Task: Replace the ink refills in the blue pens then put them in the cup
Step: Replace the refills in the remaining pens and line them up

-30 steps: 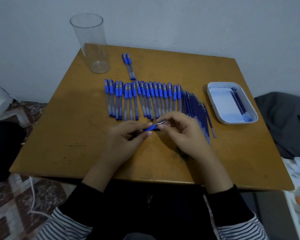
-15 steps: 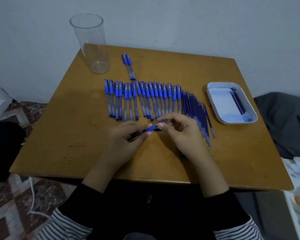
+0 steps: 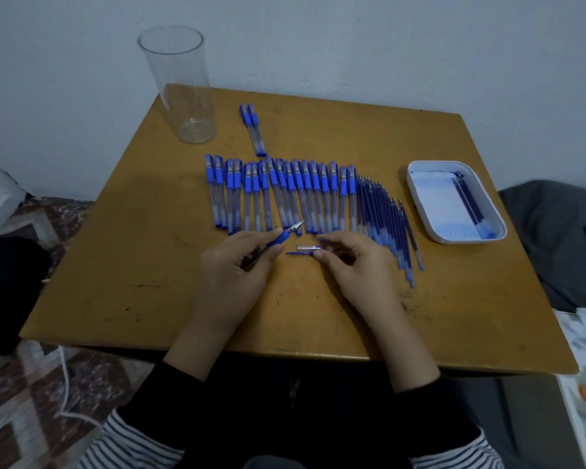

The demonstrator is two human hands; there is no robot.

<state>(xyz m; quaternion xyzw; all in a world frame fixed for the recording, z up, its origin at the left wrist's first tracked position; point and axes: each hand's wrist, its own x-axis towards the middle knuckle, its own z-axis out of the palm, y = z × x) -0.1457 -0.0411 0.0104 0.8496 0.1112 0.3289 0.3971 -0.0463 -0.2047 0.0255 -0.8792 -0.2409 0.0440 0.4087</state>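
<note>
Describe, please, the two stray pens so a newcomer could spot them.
Start at the clear cup at the table's far left corner. Just right of it lie two capped blue pens. Unlike the long row nearer the person, they lie alone.

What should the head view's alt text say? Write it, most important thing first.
A person's left hand holds an uncapped blue pen while the right hand pinches a clear cap, above a wooden table. Behind them lie a row of capped pens, a row of loose refills, a white tray and an empty clear cup.
</note>
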